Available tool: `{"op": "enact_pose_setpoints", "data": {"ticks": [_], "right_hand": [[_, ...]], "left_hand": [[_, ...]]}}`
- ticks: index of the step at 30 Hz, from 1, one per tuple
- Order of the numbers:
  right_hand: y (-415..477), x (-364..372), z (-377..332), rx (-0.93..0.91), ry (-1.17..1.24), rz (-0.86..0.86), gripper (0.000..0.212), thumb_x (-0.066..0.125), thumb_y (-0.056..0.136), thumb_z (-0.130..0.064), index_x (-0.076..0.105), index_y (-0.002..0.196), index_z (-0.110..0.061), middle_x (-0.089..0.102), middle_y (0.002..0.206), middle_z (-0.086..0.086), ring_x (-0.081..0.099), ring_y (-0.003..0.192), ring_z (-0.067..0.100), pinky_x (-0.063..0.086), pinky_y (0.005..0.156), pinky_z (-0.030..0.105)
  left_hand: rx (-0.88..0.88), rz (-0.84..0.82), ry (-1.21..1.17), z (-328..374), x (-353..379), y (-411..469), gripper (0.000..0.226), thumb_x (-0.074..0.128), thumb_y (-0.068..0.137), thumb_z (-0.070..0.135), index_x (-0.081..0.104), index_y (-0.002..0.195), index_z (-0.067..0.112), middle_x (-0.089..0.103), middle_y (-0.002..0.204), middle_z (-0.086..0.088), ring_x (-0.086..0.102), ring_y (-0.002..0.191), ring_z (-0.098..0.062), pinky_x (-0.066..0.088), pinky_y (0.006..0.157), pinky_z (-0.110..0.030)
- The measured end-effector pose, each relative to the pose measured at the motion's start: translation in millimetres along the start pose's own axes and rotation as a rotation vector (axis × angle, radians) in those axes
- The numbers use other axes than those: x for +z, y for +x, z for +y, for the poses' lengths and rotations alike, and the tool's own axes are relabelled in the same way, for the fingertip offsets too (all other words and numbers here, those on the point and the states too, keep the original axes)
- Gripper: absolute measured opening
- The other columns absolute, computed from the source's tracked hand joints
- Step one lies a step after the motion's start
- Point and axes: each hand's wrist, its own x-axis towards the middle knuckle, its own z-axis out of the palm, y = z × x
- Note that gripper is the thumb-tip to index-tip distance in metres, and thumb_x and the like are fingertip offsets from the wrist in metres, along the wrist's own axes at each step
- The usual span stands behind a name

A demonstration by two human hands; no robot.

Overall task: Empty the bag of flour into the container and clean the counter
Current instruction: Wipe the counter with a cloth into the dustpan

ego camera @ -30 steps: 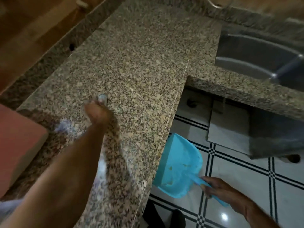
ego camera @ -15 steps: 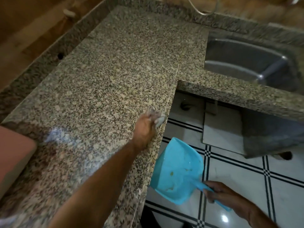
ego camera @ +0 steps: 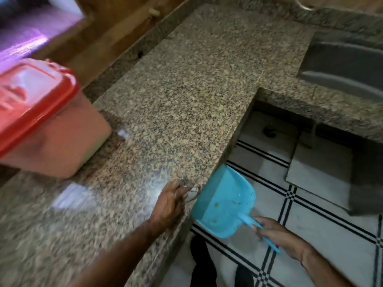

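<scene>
Two grips sit at the front edge of the granite tabletop (ego camera: pixel 186 90), with the red-lidded container (ego camera: pixel 51 131) well apart at its far left. The left grip (ego camera: pixel 172 201) lies palm down on the edge over a small pale wad (ego camera: pixel 191 194), its finger curl blurred beyond telling. The right grip (ego camera: pixel 275 235) clasps the handle of a blue dustpan (ego camera: pixel 223 201), the pan just beside that edge above the floor (ego camera: pixel 321 235).

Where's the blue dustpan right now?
Head view, lower right of centre: the right hand holds the blue dustpan just below the granite counter edge, next to the left hand.

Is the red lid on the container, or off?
On: the red plastic lid sits flat over the translucent pinkish container, covering its visible top.
</scene>
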Motion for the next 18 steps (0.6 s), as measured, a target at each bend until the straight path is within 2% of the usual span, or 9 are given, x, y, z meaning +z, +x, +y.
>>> {"op": "enact_pose_setpoints", "data": {"ticks": [2,3,5,6,8,10,13,16,18], "right_hand": [[-8,9,-5,-0.035,-0.007,-0.014,0.019,0.061,0.102,-0.029,0.067,0.121,-0.029,0.066,0.094,0.004,0.062,0.088,0.012,0.052,0.082,0.028],[-13,13,-5,-0.051,-0.010,-0.019,0.016,0.061,0.102,-0.028,0.068,0.116,-0.030,0.067,0.097,0.007,0.063,0.089,0.013,0.054,0.084,0.029],[-19,18,2,-0.082,-0.054,-0.016,0.018,0.062,0.102,-0.029,0.070,0.117,-0.026,0.067,0.091,0.007,0.063,0.086,0.014,0.054,0.097,0.041],[-23,20,7,-0.096,-0.075,-0.032,0.020,0.062,0.102,-0.029,0.071,0.119,-0.023,0.065,0.086,0.003,0.062,0.084,0.013,0.053,0.099,0.044],[-28,22,16,-0.103,-0.110,-0.072,0.022,0.061,0.102,-0.031,0.071,0.121,-0.025,0.063,0.083,-0.001,0.060,0.081,0.011,0.054,0.092,0.037],[-35,27,23,-0.107,-0.107,-0.089,0.021,0.061,0.102,-0.031,0.070,0.121,-0.029,0.063,0.083,-0.001,0.059,0.081,0.012,0.052,0.087,0.030],[-43,37,32,-0.092,-0.104,-0.111,0.020,0.060,0.103,-0.028,0.069,0.121,-0.029,0.062,0.085,0.000,0.058,0.081,0.012,0.053,0.082,0.026],[-49,52,36,-0.094,-0.108,-0.144,0.019,0.059,0.104,-0.025,0.069,0.120,-0.025,0.060,0.078,-0.003,0.055,0.074,0.009,0.050,0.072,0.022],[-50,63,37,-0.105,-0.093,-0.164,0.020,0.059,0.104,-0.022,0.070,0.120,-0.023,0.058,0.075,-0.005,0.053,0.069,0.007,0.048,0.068,0.022]], "left_hand": [[-0.066,0.026,-0.051,4,-2,-24,0.047,0.057,0.097,-0.006,0.069,0.128,0.027,0.057,0.106,0.007,0.054,0.097,-0.011,0.045,0.083,-0.032],[-0.079,0.040,-0.056,13,-6,-31,0.044,0.057,0.098,-0.005,0.070,0.126,0.025,0.059,0.103,0.006,0.055,0.095,-0.011,0.046,0.082,-0.033],[-0.102,0.096,-0.087,29,-13,-34,0.027,0.053,0.104,0.015,0.074,0.121,0.018,0.064,0.105,0.009,0.056,0.097,-0.008,0.049,0.085,-0.036],[-0.164,0.142,-0.112,33,-16,-35,0.029,0.050,0.106,0.022,0.074,0.120,0.017,0.065,0.112,0.012,0.054,0.102,-0.004,0.050,0.090,-0.036],[-0.342,0.240,-0.161,36,-22,-39,0.032,0.049,0.104,0.022,0.073,0.124,0.019,0.066,0.123,0.008,0.056,0.110,-0.005,0.051,0.096,-0.041],[-0.497,0.359,-0.198,35,-27,-58,0.035,0.047,0.104,0.026,0.070,0.130,0.022,0.066,0.122,0.001,0.060,0.111,-0.018,0.053,0.096,-0.044],[-0.719,0.455,-0.079,36,-29,-97,0.036,0.049,0.106,0.022,0.065,0.137,0.015,0.061,0.125,-0.012,0.057,0.115,-0.030,0.045,0.095,-0.035],[-0.875,0.505,0.021,48,-22,-122,0.038,0.049,0.107,0.029,0.062,0.141,0.019,0.060,0.125,-0.012,0.052,0.104,-0.019,0.038,0.084,-0.031],[-0.901,0.523,0.033,59,-10,-117,0.038,0.048,0.107,0.032,0.061,0.142,0.023,0.061,0.125,-0.009,0.048,0.099,-0.014,0.037,0.082,-0.029]]}}
